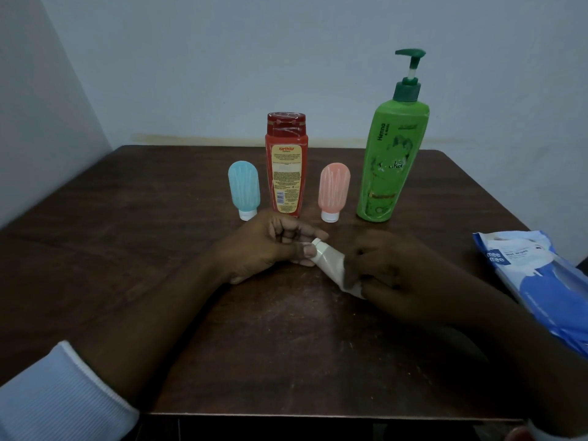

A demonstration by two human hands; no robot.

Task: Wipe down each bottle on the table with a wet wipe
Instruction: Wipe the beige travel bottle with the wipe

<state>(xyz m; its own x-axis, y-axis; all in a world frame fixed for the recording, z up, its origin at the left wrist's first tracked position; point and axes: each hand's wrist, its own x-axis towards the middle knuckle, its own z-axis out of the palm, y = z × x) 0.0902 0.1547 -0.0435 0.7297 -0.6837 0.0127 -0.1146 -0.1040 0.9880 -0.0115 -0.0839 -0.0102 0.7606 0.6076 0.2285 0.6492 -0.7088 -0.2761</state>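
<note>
Hands point(321, 262) both grip small white tube point(327, 261) w/ cap, maybe wipe-wrapped at right

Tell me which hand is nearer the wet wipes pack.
Right. The right hand lies just left of the wet wipes pack, holding the small white tube. The left hand pinches the tube's cap end, farther from the pack, near the table's middle.

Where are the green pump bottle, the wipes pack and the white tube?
green pump bottle point(389, 163): head view, middle of its body.
wipes pack point(547, 281): head view, blue front.
white tube point(329, 261): head view, body between the hands.
</note>
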